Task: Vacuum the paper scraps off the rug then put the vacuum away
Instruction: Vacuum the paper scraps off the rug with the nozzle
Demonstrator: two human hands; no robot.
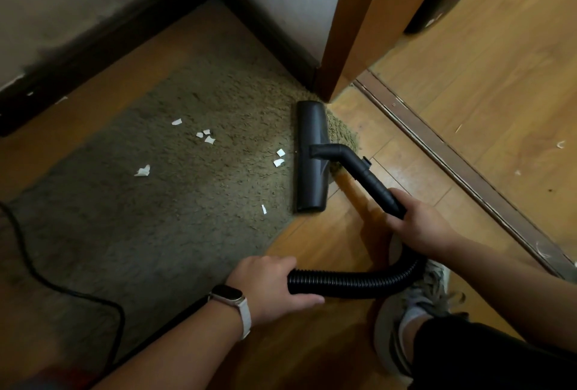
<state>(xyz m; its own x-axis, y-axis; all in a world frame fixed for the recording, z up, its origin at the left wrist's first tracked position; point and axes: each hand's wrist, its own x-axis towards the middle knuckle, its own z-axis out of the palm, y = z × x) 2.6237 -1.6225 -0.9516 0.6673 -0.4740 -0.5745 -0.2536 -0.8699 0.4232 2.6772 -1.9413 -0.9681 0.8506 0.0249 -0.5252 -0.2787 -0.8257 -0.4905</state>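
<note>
A shaggy olive rug (131, 227) covers the floor at left and centre. Several white paper scraps (206, 136) lie scattered on it, two of them (279, 157) just left of the vacuum's black floor head (310, 155). The head rests flat on the rug's right edge. My right hand (418, 222) grips the black wand (374, 182) behind the head. My left hand (271, 285), with a watch on the wrist, holds the ribbed black hose (352, 285), which curves between the two hands. The vacuum's body is out of view.
A black power cord (62, 288) snakes over the rug at the lower left. A dark skirting board (93, 55) and a wooden door frame (352, 30) close the far side. A metal threshold strip (452, 158) runs diagonally at right. My shoe (415, 305) stands on the wood floor.
</note>
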